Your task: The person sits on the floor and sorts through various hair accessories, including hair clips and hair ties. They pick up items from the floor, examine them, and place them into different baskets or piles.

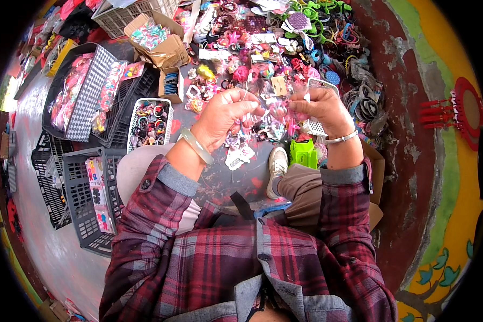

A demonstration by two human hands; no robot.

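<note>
My left hand point(224, 116) and my right hand point(326, 111) are raised in front of me, fingers pinched. Between them stretches a clear plastic bag point(276, 109) with small pink pieces showing through it. Each hand grips one side of its upper part. Just below the bag, a white printed card point(239, 157) with cut-out edges shows; I cannot tell whether it hangs from the bag or lies beneath. Behind the bag spreads a large pile of hair ties and hair ornaments point(241, 72) in many colours.
To the left stand a white basket of hair ties point(169, 129), a grey plastic crate point(80, 188) and a cardboard box of small packets point(169, 53). A bright green plastic basket point(304, 154) sits near my shoe point(278, 166). Black bands point(366, 104) lie along the right wall.
</note>
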